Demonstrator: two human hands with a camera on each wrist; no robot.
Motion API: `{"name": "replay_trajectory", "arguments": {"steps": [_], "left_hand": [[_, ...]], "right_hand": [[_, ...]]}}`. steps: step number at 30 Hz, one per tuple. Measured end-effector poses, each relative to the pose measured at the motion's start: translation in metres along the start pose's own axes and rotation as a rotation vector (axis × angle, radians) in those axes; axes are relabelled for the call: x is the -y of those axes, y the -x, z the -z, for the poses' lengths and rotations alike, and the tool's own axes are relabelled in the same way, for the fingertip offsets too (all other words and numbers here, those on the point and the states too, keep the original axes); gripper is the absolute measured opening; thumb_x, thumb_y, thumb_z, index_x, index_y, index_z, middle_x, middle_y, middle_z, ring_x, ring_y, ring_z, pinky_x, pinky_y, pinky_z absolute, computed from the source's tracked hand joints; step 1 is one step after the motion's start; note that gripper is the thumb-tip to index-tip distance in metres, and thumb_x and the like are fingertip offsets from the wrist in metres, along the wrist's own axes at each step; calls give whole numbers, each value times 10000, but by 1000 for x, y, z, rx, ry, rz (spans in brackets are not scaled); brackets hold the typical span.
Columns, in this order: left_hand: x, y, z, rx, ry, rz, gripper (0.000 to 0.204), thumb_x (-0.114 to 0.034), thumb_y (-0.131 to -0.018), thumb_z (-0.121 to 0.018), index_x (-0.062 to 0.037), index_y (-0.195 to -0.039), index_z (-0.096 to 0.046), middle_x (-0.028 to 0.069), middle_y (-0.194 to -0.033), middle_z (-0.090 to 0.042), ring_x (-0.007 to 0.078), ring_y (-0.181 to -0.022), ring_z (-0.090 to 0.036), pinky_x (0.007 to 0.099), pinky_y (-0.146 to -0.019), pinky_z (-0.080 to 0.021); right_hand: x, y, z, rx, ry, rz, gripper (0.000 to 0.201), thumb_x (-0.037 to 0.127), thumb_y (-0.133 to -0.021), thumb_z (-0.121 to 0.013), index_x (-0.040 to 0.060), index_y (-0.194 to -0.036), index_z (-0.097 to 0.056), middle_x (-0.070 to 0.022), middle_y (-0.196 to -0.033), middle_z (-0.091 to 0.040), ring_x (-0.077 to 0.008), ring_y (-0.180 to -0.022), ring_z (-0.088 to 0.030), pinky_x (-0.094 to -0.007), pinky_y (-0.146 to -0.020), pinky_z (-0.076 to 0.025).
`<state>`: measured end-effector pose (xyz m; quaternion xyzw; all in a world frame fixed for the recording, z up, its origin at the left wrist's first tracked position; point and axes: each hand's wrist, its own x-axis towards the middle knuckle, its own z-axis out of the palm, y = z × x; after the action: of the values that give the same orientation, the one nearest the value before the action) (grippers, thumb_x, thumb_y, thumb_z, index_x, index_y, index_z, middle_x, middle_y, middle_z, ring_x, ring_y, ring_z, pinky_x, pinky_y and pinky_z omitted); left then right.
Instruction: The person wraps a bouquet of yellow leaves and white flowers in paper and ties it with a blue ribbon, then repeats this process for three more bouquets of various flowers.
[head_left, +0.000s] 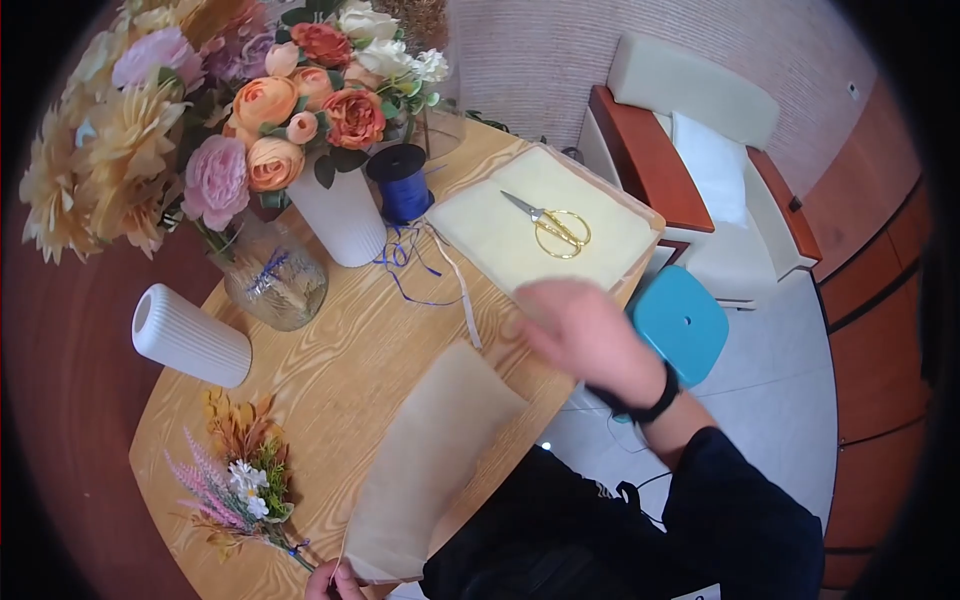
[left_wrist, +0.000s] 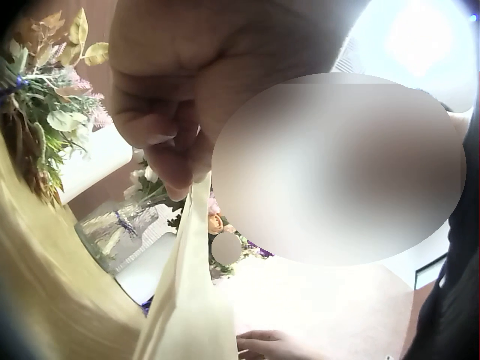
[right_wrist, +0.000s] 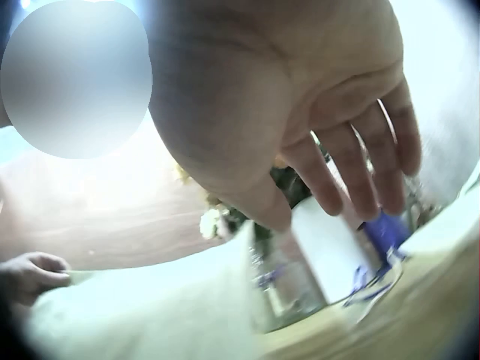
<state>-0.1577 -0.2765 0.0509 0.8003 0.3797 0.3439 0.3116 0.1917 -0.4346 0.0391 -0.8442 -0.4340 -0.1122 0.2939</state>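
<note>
In the head view my left hand (head_left: 335, 582) is at the bottom edge, pinching the corner of a tan sheet of wrapping paper (head_left: 437, 450). The left wrist view shows the paper (left_wrist: 191, 262) hanging from the pinched fingertips. Beside that hand lies a small bunch of artificial flowers (head_left: 240, 485), with pink spikes, white blooms and autumn leaves. My right hand (head_left: 580, 325), blurred, is over the table's right side, between the brown sheet and a stack of cream paper (head_left: 490, 215). In the right wrist view its fingers (right_wrist: 349, 169) are extended and hold nothing.
Gold-handled scissors (head_left: 560, 230) lie on the cream stack. A blue ribbon spool (head_left: 403, 190) trails loose ribbon. A glass vase (head_left: 275, 285) and a white vase (head_left: 340, 215) hold flowers; another white vase (head_left: 195, 340) stands left. A teal stool (head_left: 682, 320) and armchair (head_left: 655, 160) are right.
</note>
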Motion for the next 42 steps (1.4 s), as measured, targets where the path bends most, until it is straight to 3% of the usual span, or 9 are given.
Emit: {"name": "replay_trajectory", "arguments": {"steps": [7, 11, 13, 17, 20, 26, 33, 37, 42], "left_hand": [[-35, -21, -17, 77, 91, 18, 84, 15, -939, -595, 79, -933, -650, 56, -762, -612, 98, -648, -498, 224, -590, -414], [-59, -32, -45, 99, 339, 197, 112, -51, -946, -593, 61, -944, -606, 22, -752, -595, 61, -627, -508, 210, -545, -404], [-65, -45, -55, 211, 229, -11, 96, -33, -929, -614, 53, -966, -633, 7, -763, -606, 44, -630, -519, 187, -554, -402], [-90, -65, -91, 306, 398, 99, 111, -41, -907, -651, 46, -968, -684, -1, -691, -596, 37, -599, -501, 190, -542, -384], [-98, -86, -124, 373, 542, 175, 109, -59, -930, -632, 27, -984, -674, -40, -675, -567, 9, -579, -454, 183, -520, -345], [-97, -133, -210, 451, 753, 271, 161, -139, -973, -590, 3, -1034, -634, -43, -666, -571, 11, -540, -458, 188, -477, -335], [-114, -154, -300, 504, 778, 372, 209, -175, -978, -576, 3, -1078, -618, 12, -622, -569, 73, -438, -478, 227, -391, -338], [-113, -149, -302, 557, 735, 387, 366, -150, -922, -642, 15, -1235, -547, 65, -823, -616, 95, -573, -596, 223, -441, -418], [-104, -110, -241, 540, 452, -23, 440, -122, -882, -681, -14, -1280, -526, 71, -1043, -627, 89, -698, -623, 216, -526, -467]], "right_hand": [[-108, -54, -8, 159, 354, -217, 179, 110, -814, -577, -27, -918, -625, -219, -826, -665, -380, -813, -663, -469, -734, -537], [-132, -64, -25, 222, 425, -219, 158, 17, -788, -545, -22, -932, -599, -236, -818, -664, -383, -807, -672, -478, -714, -544], [-134, -67, -26, 225, 399, -249, 189, 25, -767, -586, -29, -948, -570, -247, -814, -659, -400, -814, -665, -494, -724, -539], [-133, -76, 0, 321, 315, -260, 250, 104, -726, -663, -23, -916, -561, -246, -818, -658, -406, -815, -656, -489, -712, -522], [-149, -74, 18, 307, 129, -325, 263, 135, -702, -698, -3, -874, -555, -209, -782, -651, -358, -777, -658, -442, -680, -506], [-175, -59, 90, -258, 30, -384, 218, 90, -734, -686, 14, -845, -515, -121, -664, -574, -209, -585, -556, -331, -579, -461], [-123, -42, 116, -245, -160, -278, 198, -28, -755, -625, 35, -842, -459, 31, -686, -472, -12, -631, -415, -190, -548, -356], [-106, -43, 78, -11, -22, -154, 183, 27, -758, -633, 22, -875, -493, -110, -635, -547, -244, -590, -581, -347, -570, -457], [-100, -59, 38, 126, -26, -132, 194, 64, -776, -643, 22, -913, -511, -215, -697, -599, -405, -684, -608, -448, -617, -472]]}}
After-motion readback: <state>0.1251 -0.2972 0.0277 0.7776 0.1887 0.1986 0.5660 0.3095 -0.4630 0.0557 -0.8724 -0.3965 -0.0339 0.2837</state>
